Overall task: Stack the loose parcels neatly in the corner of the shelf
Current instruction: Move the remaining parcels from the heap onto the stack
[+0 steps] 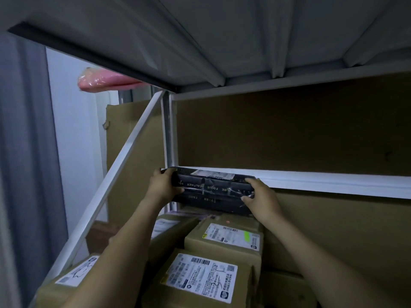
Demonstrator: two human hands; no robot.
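A flat black parcel (213,190) with pale lettering and clear tape sits at the back left corner of the shelf, on top of brown parcels. My left hand (163,185) grips its left end, thumb on the front face. My right hand (260,196) holds its right end, fingers over the top edge. In front of it lie brown cardboard parcels with white labels: one (224,237) right below, one (200,278) nearest me, one (71,276) at the left edge. Another brown parcel (169,227) is partly hidden behind my left forearm.
The white shelf frame has a back rail (333,181), a corner post (170,130) and a diagonal brace (124,156) on the left. Brown board (289,130) backs the shelf. The grey shelf above (222,30) hangs low overhead. A pink wrapped bundle (100,82) pokes out upper left.
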